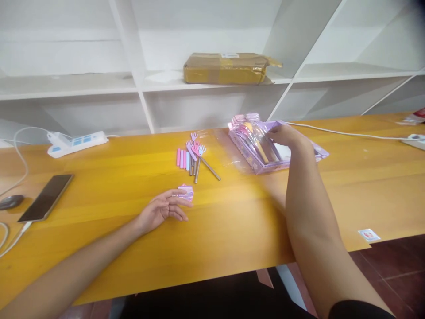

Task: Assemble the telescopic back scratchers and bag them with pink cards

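Note:
My left hand (pixel 165 208) rests palm-side up on the table, fingers loosely apart and holding nothing. Its fingertips lie beside a small stack of pink and purple cards (pixel 186 193). Beyond it are several small back scratchers (pixel 195 153) with hand-shaped heads and metal rods, their pink, purple and blue handles (pixel 183 158) side by side. On the right, my right hand (pixel 285 135) reaches into a purple open box (pixel 259 167). Its bent fingers are at the clear plastic packets (pixel 257 139) inside; what they pinch is hidden.
A taped cardboard box (pixel 227 68) sits on the white shelf behind the table. To the left are a power strip (pixel 79 143), a phone (pixel 46 198) on a cable and a dark mouse (pixel 11 202). A small sticker (pixel 369 235) lies at the front right edge.

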### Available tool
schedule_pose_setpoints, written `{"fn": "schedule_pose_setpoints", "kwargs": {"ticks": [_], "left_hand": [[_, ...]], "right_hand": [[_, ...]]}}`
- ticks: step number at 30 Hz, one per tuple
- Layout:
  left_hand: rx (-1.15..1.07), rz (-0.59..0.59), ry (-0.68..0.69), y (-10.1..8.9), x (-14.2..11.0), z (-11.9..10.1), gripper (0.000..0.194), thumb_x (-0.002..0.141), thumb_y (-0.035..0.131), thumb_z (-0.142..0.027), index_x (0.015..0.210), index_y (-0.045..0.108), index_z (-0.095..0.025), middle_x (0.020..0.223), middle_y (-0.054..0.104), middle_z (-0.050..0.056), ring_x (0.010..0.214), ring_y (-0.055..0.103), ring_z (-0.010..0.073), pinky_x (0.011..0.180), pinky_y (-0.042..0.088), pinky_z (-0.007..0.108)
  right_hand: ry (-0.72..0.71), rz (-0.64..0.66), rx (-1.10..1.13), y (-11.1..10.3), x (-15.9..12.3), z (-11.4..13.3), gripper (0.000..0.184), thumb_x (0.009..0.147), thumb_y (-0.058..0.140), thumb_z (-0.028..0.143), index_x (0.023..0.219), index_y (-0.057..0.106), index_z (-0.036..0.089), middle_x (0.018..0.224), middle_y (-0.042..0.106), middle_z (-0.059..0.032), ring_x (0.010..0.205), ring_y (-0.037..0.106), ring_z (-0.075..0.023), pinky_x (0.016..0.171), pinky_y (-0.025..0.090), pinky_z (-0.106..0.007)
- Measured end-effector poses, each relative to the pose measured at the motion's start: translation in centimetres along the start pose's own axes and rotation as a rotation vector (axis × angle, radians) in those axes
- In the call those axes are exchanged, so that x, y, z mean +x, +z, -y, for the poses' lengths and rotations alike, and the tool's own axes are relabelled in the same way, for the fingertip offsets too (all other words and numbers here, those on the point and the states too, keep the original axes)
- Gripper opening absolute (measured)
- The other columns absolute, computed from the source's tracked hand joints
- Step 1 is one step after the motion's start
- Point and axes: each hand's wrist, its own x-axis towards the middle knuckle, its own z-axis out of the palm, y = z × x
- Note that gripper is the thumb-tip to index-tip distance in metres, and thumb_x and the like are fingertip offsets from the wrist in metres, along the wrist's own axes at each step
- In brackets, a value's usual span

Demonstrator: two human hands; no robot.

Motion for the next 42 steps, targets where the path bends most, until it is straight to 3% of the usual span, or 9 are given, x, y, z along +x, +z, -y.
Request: {"fn": "schedule_pose_setpoints", "kwargs": {"ticks": [5, 12, 17, 23, 26, 29, 33, 37, 42], "left_hand": [[0.004, 0.007, -0.01, 0.1, 0.0, 0.0, 0.048, 0.1, 0.061, -0.033, 0.145, 0.068, -0.017, 0.133, 0.08, 0.02, 0.096, 0.084, 0.0312, 0.087, 0.063, 0.041], [0.015, 0.015, -0.019, 0.1, 0.1, 0.0, 0.046, 0.099, 0.062, -0.033, 0.143, 0.068, -0.017, 0.129, 0.081, 0.019, 0.095, 0.084, 0.0304, 0.086, 0.063, 0.039], [0.028, 0.014, -0.022, 0.1, 0.0, 0.1, 0.045, 0.1, 0.062, -0.033, 0.142, 0.069, -0.018, 0.127, 0.082, 0.018, 0.095, 0.084, 0.0298, 0.085, 0.063, 0.039], [0.032, 0.024, -0.04, -0.1, 0.0, 0.2, 0.043, 0.1, 0.063, -0.034, 0.139, 0.07, -0.018, 0.124, 0.083, 0.018, 0.095, 0.084, 0.03, 0.085, 0.064, 0.039], [0.032, 0.032, -0.038, -0.2, 0.0, 0.3, 0.043, 0.1, 0.063, -0.034, 0.138, 0.071, -0.018, 0.123, 0.083, 0.018, 0.095, 0.085, 0.0299, 0.084, 0.064, 0.038], [0.034, 0.041, -0.038, -0.2, 0.0, 0.3, 0.042, 0.101, 0.063, -0.036, 0.138, 0.071, -0.017, 0.122, 0.083, 0.018, 0.095, 0.085, 0.0297, 0.084, 0.064, 0.037], [0.035, 0.04, -0.043, 0.0, 0.1, 0.2, 0.042, 0.101, 0.064, -0.037, 0.136, 0.072, -0.016, 0.12, 0.084, 0.018, 0.094, 0.085, 0.0292, 0.083, 0.064, 0.037], [0.038, 0.029, -0.051, 0.1, 0.0, 0.1, 0.042, 0.1, 0.064, -0.037, 0.135, 0.072, -0.016, 0.117, 0.084, 0.019, 0.092, 0.084, 0.0293, 0.082, 0.063, 0.037], [0.042, 0.023, -0.048, 0.1, 0.1, 0.0, 0.041, 0.1, 0.064, -0.037, 0.134, 0.073, -0.015, 0.115, 0.084, 0.019, 0.09, 0.084, 0.0285, 0.081, 0.063, 0.037]], "right_hand": [[0.072, 0.02, 0.012, -0.2, -0.1, 0.3, 0.04, 0.105, 0.064, 0.031, 0.131, 0.077, 0.004, 0.112, 0.079, -0.0223, 0.082, 0.062, -0.0189, 0.078, 0.043, -0.033], [0.029, 0.081, 0.009, 0.0, 0.0, 0.7, 0.016, 0.092, 0.071, 0.021, 0.096, 0.084, 0.015, 0.09, 0.082, -0.0092, 0.075, 0.067, -0.0177, 0.072, 0.048, -0.029], [0.014, -0.014, 0.001, 0.0, 0.1, 0.5, 0.011, 0.087, 0.073, 0.022, 0.085, 0.083, 0.018, 0.082, 0.08, -0.0066, 0.08, 0.072, -0.0219, 0.075, 0.053, -0.031], [0.009, -0.113, 0.056, -0.7, -0.7, 1.4, 0.011, 0.088, 0.073, 0.022, 0.096, 0.081, 0.018, 0.09, 0.08, -0.0104, 0.085, 0.074, -0.026, 0.079, 0.055, -0.035], [-0.082, -0.226, 0.114, -1.1, -1.4, 2.6, 0.02, 0.085, 0.07, 0.013, 0.102, 0.079, 0.02, 0.102, 0.08, -0.0106, 0.094, 0.074, -0.0267, 0.086, 0.056, -0.036], [-0.195, -0.293, 0.217, -1.6, -2.3, 4.3, 0.024, 0.079, 0.072, 0.008, 0.099, 0.076, 0.02, 0.096, 0.077, -0.0077, 0.089, 0.071, -0.0243, 0.085, 0.055, -0.035], [-0.318, -0.136, 0.391, -2.5, -4.3, 7.0, 0.027, 0.075, 0.075, 0.004, 0.098, 0.074, 0.019, 0.088, 0.073, -0.0026, 0.077, 0.066, -0.0167, 0.072, 0.051, -0.029], [-0.443, 0.003, 0.474, -2.8, -6.1, 9.4, 0.025, 0.078, 0.074, 0.004, 0.098, 0.076, 0.018, 0.081, 0.069, -0.0008, 0.075, 0.063, -0.0142, 0.073, 0.05, -0.027], [-0.58, 0.287, 0.264, 0.4, -6.5, 12.9, 0.031, 0.074, 0.078, 0.004, 0.101, 0.08, 0.02, 0.093, 0.078, -0.0044, 0.087, 0.07, -0.0218, 0.081, 0.052, -0.03]]}}
